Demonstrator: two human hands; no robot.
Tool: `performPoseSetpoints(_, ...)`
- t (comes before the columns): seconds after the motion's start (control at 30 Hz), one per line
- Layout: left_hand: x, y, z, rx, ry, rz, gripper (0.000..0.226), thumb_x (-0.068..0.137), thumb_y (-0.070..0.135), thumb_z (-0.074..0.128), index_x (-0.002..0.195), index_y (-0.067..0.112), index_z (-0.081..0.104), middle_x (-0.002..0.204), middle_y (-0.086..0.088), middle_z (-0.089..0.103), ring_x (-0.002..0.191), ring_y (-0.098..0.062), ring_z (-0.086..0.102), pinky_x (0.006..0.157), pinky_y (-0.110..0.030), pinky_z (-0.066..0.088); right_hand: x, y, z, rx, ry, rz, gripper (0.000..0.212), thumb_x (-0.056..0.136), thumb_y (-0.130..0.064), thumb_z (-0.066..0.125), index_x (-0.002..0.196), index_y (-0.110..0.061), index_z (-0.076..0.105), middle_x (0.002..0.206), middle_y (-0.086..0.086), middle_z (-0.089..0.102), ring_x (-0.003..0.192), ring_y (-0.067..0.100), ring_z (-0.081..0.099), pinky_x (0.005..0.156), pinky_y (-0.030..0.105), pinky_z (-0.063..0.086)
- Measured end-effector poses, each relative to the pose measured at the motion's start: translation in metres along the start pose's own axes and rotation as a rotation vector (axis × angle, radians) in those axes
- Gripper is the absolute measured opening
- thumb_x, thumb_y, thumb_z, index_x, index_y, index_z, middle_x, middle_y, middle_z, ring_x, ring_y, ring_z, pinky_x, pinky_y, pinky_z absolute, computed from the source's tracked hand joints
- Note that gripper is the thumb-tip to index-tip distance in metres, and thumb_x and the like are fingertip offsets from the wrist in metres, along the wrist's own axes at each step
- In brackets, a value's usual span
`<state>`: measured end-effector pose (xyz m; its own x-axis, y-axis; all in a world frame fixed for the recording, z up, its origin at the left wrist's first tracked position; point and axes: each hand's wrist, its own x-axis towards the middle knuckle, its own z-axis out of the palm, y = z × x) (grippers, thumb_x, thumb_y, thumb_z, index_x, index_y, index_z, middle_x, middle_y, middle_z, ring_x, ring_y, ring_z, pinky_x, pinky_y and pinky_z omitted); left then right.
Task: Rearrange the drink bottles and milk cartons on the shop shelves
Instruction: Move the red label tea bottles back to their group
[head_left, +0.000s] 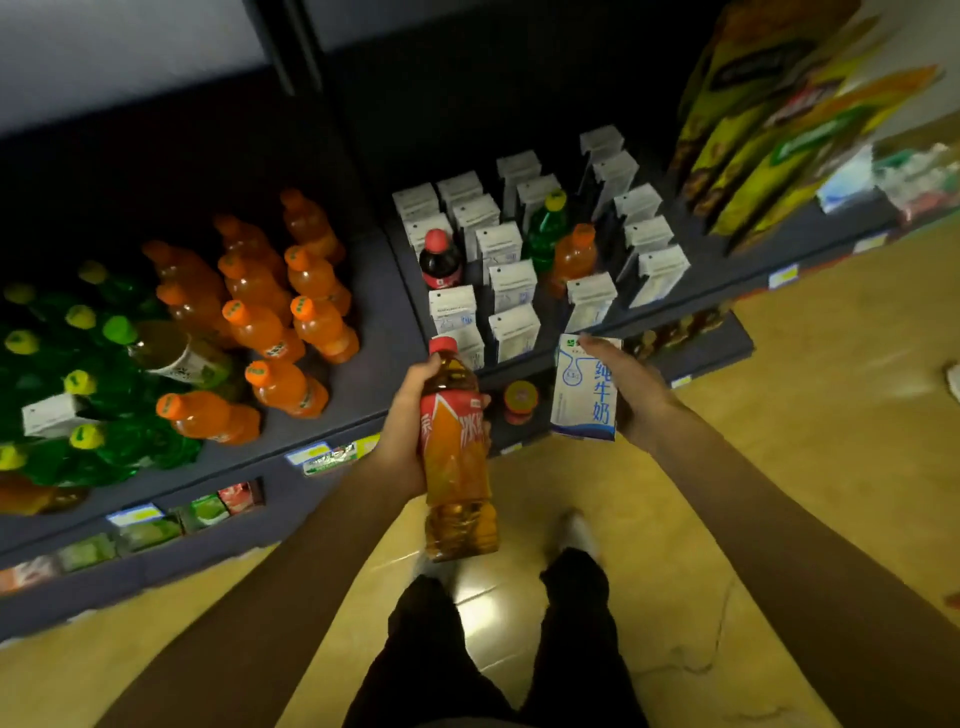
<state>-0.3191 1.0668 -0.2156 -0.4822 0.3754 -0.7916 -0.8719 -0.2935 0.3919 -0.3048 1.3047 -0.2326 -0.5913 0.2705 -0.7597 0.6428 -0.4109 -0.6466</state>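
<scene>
On the far left of the dark shelf (384, 312) stand green bottles (83, 384) with yellow caps, with one white carton (52, 415) lying among them. Just right of them are rows of orange bottles (291, 312) with orange caps.

Near the middle, the left arm reaches forward from the lower left, and the left hand (415, 431) is wrapped around the middle of an iced tea bottle (456, 452) with a red cap and a red-and-orange label. The bottle is tilted, cap toward the shelf and base toward the person, held in the air in front of the shelf edge.

Beyond it, on the right section of the shelf, white milk cartons (511, 283) stand in rows, with a dark cola bottle (440, 260), one green bottle (546, 228) and one orange bottle (574, 254) mixed in among them.

The right arm comes in from the lower right. The right hand (631, 387) grips a white-and-blue milk carton (584, 395) from its right side, fingertips over the top edge, holding it upright just in front of the shelf. Farther right stand yellow snack bags (769, 130).
</scene>
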Motion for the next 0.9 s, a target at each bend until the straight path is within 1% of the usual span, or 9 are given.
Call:
performPoseSetpoints(0.03, 0.002, -0.005, 0.01, -0.047, 0.015, 0.011, 0.06, 0.081, 0.06, 0.059, 0.113, 0.009, 0.061, 0.09, -0.012, 0.07, 0.072, -0.025, 0.065, 0.071, -0.036, 0.053, 0.009, -0.009, -0.008, -0.038, -0.019, -0.001, 0.084, 0.059, -0.052, 0.087, 0.128, -0.013, 0.058, 0.1, 0.009, 0.076, 0.087, 0.028, 0.075, 0.065, 0.039, 0.06)
performPoseSetpoints(0.1, 0.008, -0.015, 0.031, -0.108, 0.042, 0.032, 0.057, 0.082, 0.06, 0.059, 0.11, 0.01, 0.063, 0.092, -0.012, 0.07, 0.073, -0.025, 0.065, 0.07, -0.036, 0.053, 0.021, -0.029, -0.025, -0.104, -0.044, 0.008, 0.075, 0.063, -0.051, 0.085, 0.124, -0.013, 0.062, 0.098, 0.009, 0.077, 0.086, 0.028, 0.075, 0.064, 0.037, 0.059)
performPoseSetpoints(0.2, 0.02, -0.033, 0.058, -0.176, 0.053, 0.052, 0.057, 0.077, 0.061, 0.066, 0.109, 0.013, 0.065, 0.1, -0.014, 0.067, 0.08, -0.027, 0.065, 0.072, -0.04, 0.054, 0.037, -0.061, -0.049, -0.167, -0.101, 0.04, 0.05, 0.077, -0.048, 0.078, 0.113, -0.014, 0.068, 0.099, 0.009, 0.076, 0.087, 0.026, 0.074, 0.066, 0.035, 0.058)
performPoseSetpoints(0.33, 0.034, -0.052, 0.08, -0.223, 0.091, 0.068, 0.064, 0.076, 0.063, 0.065, 0.12, 0.015, 0.062, 0.106, -0.015, 0.066, 0.085, -0.028, 0.065, 0.072, -0.041, 0.055, 0.058, -0.097, -0.058, -0.146, -0.138, -0.021, 0.038, 0.082, -0.043, 0.075, 0.107, -0.014, 0.07, 0.099, 0.008, 0.076, 0.087, 0.021, 0.074, 0.066, 0.033, 0.058)
performPoseSetpoints(0.4, 0.038, -0.055, 0.087, -0.244, 0.109, 0.066, 0.067, 0.074, 0.064, 0.066, 0.121, 0.016, 0.062, 0.105, -0.015, 0.067, 0.084, -0.027, 0.066, 0.073, -0.041, 0.054, 0.065, -0.113, -0.053, -0.098, -0.189, -0.041, 0.032, 0.085, -0.043, 0.071, 0.102, -0.016, 0.07, 0.097, 0.006, 0.076, 0.088, 0.021, 0.074, 0.072, 0.037, 0.057)
performPoseSetpoints(0.5, 0.041, -0.056, 0.09, -0.262, 0.119, 0.079, 0.066, 0.074, 0.065, 0.064, 0.119, 0.016, 0.062, 0.101, -0.014, 0.068, 0.081, -0.026, 0.066, 0.072, -0.04, 0.053, 0.081, -0.131, -0.037, -0.075, -0.259, -0.059, 0.036, 0.087, -0.049, 0.066, 0.106, -0.019, 0.068, 0.103, 0.006, 0.075, 0.097, 0.024, 0.071, 0.084, 0.043, 0.056)
performPoseSetpoints(0.63, 0.041, -0.05, 0.089, -0.319, 0.141, 0.106, 0.058, 0.071, 0.063, 0.064, 0.106, 0.016, 0.065, 0.088, -0.012, 0.069, 0.075, -0.025, 0.065, 0.068, -0.038, 0.054, 0.102, -0.143, -0.011, -0.1, -0.276, -0.085, 0.044, 0.088, -0.053, 0.064, 0.115, -0.018, 0.067, 0.112, 0.007, 0.073, 0.105, 0.024, 0.069, 0.091, 0.044, 0.055)
performPoseSetpoints(0.77, 0.045, -0.046, 0.086, -0.368, 0.143, 0.13, 0.06, 0.073, 0.063, 0.065, 0.109, 0.016, 0.064, 0.093, -0.012, 0.068, 0.08, -0.026, 0.064, 0.07, -0.039, 0.054, 0.119, -0.144, 0.008, -0.142, -0.31, -0.081, 0.041, 0.087, -0.053, 0.065, 0.112, -0.02, 0.068, 0.114, 0.006, 0.073, 0.104, 0.022, 0.069, 0.087, 0.04, 0.055)
performPoseSetpoints(0.9, 0.046, -0.042, 0.085, -0.393, 0.14, 0.149, 0.061, 0.076, 0.062, 0.062, 0.114, 0.015, 0.062, 0.091, -0.01, 0.07, 0.079, -0.025, 0.065, 0.07, -0.038, 0.055, 0.129, -0.142, 0.016, -0.13, -0.291, -0.069, 0.05, 0.085, -0.052, 0.069, 0.12, -0.017, 0.067, 0.114, 0.006, 0.073, 0.104, 0.022, 0.07, 0.082, 0.039, 0.057)
